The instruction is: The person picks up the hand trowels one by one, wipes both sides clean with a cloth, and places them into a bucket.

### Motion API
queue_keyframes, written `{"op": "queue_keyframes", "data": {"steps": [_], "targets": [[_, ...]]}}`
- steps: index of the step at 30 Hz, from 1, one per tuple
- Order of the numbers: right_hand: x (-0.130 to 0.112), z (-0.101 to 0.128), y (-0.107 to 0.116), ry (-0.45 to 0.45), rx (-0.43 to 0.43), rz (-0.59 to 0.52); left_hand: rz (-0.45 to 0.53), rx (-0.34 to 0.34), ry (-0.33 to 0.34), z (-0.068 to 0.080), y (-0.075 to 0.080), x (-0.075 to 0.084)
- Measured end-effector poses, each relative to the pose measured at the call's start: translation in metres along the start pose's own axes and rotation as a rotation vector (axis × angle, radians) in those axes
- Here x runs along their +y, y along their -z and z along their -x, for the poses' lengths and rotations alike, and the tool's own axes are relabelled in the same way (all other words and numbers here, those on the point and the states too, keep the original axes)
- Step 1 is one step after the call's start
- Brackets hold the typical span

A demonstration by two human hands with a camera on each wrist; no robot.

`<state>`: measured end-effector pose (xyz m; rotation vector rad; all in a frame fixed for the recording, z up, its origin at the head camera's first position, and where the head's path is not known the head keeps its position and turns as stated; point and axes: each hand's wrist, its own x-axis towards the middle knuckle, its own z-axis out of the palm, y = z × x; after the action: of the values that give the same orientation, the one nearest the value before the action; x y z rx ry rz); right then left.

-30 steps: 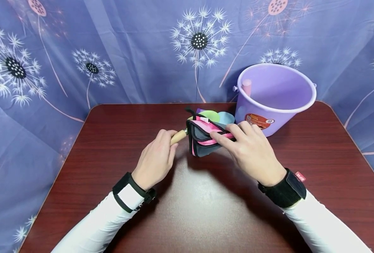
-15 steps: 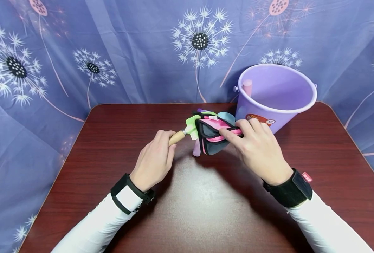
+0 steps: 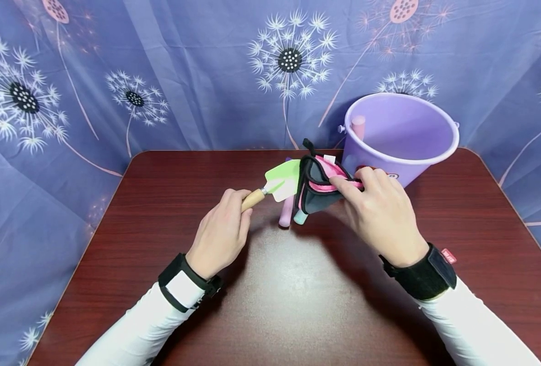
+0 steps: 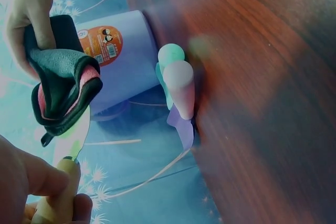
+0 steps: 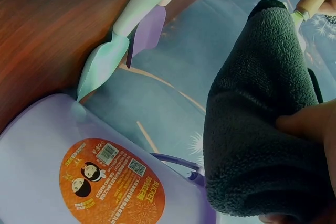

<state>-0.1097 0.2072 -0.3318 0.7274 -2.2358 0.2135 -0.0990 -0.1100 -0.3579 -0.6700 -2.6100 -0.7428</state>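
My left hand [image 3: 220,231] grips the wooden handle of a small trowel with a light green blade [image 3: 283,180]. My right hand [image 3: 385,218] pinches a folded cloth [image 3: 318,198], dark grey and pink with black edging. The cloth's left edge covers the tip of the blade in the head view. From the left wrist, the cloth [image 4: 65,85] shows as a fold opening toward the trowel. Below the cloth two toy shovels lie on the table, one with a lilac handle [image 3: 287,211], one with a mint handle [image 3: 300,217]. The mint shovel's blade [image 5: 102,64] shows in the right wrist view.
A purple bucket [image 3: 350,158] with an orange label [image 5: 113,182] stands at the back right, behind my right hand. A pink handle [image 3: 358,127] sticks up inside it. A blue dandelion-print curtain [image 3: 197,76] hangs behind the brown table [image 3: 174,203].
The cloth has slid right and off most of the trowel's blade, so the green shows. My right hand has moved right with it, uncovering the shovel handles. My left hand has shifted slightly left.
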Motion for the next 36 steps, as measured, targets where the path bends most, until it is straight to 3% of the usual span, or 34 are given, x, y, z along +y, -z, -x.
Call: {"op": "queue_keyframes", "data": {"steps": [12, 20, 26, 36], "targets": [[0.002, 0.003, 0.004, -0.083, -0.052, -0.053, 0.003, 0.03, -0.007, -0.001, 0.001, -0.001], [-0.005, 0.004, 0.004, -0.136, -0.008, -0.125, 0.007, 0.046, 0.013, -0.003, -0.001, -0.001], [-0.011, 0.004, -0.005, -0.082, 0.009, -0.162, 0.028, 0.029, 0.022, -0.005, -0.004, 0.005], [-0.02, 0.005, -0.013, 0.031, -0.083, -0.19, 0.049, 0.014, 0.033, -0.009, -0.006, 0.011]]}}
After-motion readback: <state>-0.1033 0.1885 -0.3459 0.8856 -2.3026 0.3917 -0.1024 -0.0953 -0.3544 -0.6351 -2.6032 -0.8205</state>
